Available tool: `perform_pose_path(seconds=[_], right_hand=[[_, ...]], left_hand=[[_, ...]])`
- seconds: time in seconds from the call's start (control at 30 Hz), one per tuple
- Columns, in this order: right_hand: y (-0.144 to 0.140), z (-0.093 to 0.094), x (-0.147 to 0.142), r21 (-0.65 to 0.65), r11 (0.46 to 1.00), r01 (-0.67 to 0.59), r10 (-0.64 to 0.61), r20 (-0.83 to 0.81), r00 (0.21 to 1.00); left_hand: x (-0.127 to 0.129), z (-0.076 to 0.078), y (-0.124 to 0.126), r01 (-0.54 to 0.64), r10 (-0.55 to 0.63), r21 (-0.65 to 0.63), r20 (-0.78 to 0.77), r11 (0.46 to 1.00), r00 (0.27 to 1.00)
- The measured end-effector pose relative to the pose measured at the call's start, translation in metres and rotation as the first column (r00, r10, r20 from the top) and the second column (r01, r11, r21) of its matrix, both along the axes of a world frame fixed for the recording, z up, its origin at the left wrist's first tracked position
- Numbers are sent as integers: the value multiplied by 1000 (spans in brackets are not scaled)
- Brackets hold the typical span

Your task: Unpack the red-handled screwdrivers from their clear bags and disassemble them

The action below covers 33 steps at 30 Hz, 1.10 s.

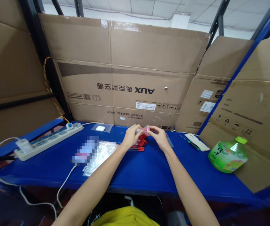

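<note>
My left hand and my right hand meet near the back middle of the table. Between them, pinched in the fingers of both, is a small clear plastic bag with a reddish edge. Just below lies a pile of slim red-handled screwdrivers, partly covered by my left hand and the bag. Whether anything is inside the bag I cannot make out. A stack of clear plastic bags lies to the left, beside my left forearm.
A blurred-out phone with a white cable lies left of the bags. Behind it are a white case and a power strip. On the right stand a green bottle and, nearer, a green screwdriver beside a white box. Cardboard walls the blue table.
</note>
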State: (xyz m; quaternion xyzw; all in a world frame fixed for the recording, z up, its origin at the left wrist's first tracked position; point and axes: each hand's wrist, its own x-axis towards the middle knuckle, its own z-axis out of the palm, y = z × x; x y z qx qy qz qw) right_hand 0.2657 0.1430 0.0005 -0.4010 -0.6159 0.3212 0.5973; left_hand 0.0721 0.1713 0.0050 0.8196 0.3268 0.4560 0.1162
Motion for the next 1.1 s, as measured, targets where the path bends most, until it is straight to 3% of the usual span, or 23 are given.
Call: perform_pose_path(seconds=[0.23, 0.37, 0.53, 0.8, 0.93, 1.1], right_hand=[[7, -10, -6, -59, 995, 78, -85, -143, 986], [8, -11, -9, -101, 989, 106, -123, -187, 975], [5, -8, -11, -97, 995, 24, -45, -210, 977], [0, -5, -10, -41, 999, -35, 29, -148, 989], [3, -9, -10, -99, 995, 21, -38, -171, 984], [8, -14, -11, -152, 986, 69, -107, -261, 959]], left_hand=[[-2, 2, 0, 36, -36, 7, 28, 999, 999], [-4, 4, 1, -6, 4, 29, 85, 1000, 996], [-4, 5, 0, -57, 57, 0, 164, 998, 985], [-2, 2, -1, -12, 16, -22, 149, 1000, 989], [-1, 2, -2, 12, -11, -5, 75, 1000, 997], [-4, 5, 0, -94, 92, 17, 95, 995, 991]])
